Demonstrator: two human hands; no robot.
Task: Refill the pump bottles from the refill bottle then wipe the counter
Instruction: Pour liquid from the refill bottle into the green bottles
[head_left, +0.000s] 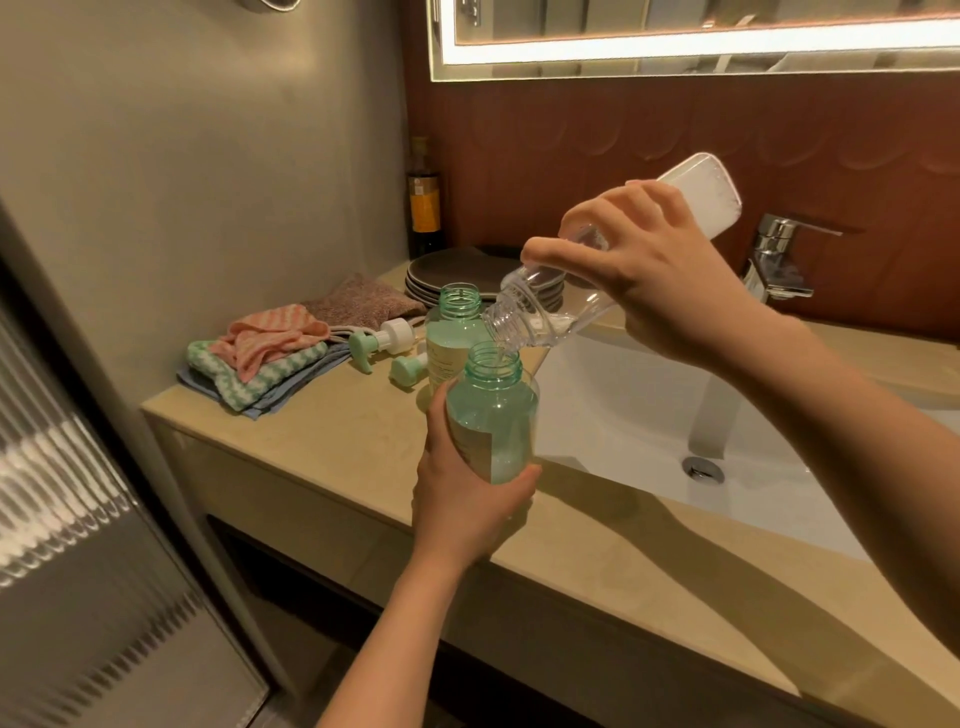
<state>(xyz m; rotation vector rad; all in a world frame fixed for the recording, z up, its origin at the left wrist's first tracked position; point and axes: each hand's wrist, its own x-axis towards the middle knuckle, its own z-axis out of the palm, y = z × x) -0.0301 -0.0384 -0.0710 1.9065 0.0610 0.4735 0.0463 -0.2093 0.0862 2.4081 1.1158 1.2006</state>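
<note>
Two hands raised | left hand (467, 493) grips green pump bottle (493, 415) upright | right hand (639, 270) tips clear refill bottle (561, 306) neck-down

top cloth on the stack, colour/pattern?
Pink-and-white zigzag stripes on the top cloth; head view, the only one.

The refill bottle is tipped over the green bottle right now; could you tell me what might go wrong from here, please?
1. The refill bottle is steeply tilted in the right hand, its mouth just above the narrow neck of the green bottle; a small drift could spill liquid onto the counter.
2. The left hand holds that bottle in the air, so it may wobble.
3. Overfilling is possible.
</note>
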